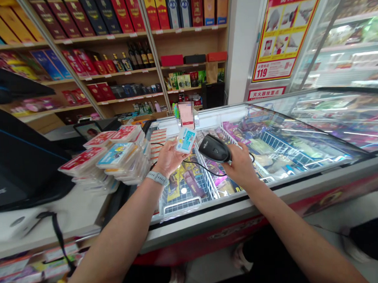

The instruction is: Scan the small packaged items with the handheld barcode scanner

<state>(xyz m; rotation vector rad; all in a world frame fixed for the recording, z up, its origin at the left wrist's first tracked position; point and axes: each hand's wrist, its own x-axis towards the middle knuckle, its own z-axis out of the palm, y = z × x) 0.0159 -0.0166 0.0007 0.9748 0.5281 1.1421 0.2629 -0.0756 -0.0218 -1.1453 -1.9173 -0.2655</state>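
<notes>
My left hand (168, 158) holds up a small white and light-blue packet (185, 140), fingers closed round its lower edge. A grey watch band sits on that wrist. My right hand (240, 164) grips a black handheld barcode scanner (214, 148), whose head points left at the packet, a few centimetres away. A black cable runs from the scanner down to the left. Both hands hover above the glass lid of a chest freezer (303, 170).
Stacks of flat red and blue packets (114, 157) sit on the white counter (70, 213) at left, beside a black monitor (17, 165). The freezer holds wire baskets of frozen goods. Wooden shelves of boxes and bottles (116, 48) line the back wall. A red poster (284, 29) hangs at right.
</notes>
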